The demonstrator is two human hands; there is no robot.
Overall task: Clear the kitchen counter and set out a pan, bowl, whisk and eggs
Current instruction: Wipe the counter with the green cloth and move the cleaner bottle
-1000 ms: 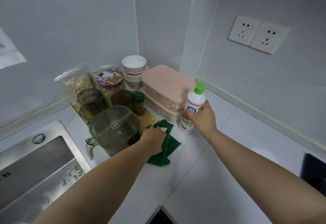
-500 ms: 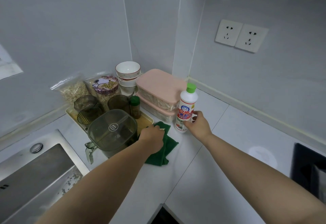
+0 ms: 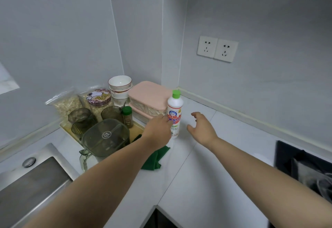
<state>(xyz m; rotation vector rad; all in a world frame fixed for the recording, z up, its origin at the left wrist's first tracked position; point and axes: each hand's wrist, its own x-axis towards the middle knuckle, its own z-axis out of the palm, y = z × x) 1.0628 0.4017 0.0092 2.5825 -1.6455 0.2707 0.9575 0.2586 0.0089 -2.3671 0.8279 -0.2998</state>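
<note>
Soft, even indoor light; wide-angle bending toward the edges.

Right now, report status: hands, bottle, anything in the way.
Left hand at the detergent bottle, grip unclear. Right hand open, apart from it. Bottle upright on the counter. Green cloth beneath left forearm; pink boxes close behind.

The bare left forearm (image 3: 107, 183) enters from 7 o'clock and extends toward 1 o'clock. The left hand (image 3: 158, 130) shows its back, its fingers mostly hidden. The right forearm (image 3: 260, 170) enters from 4 o'clock. The right hand (image 3: 203, 129) hangs spread with loosely curved fingers, gripping nothing.
</note>
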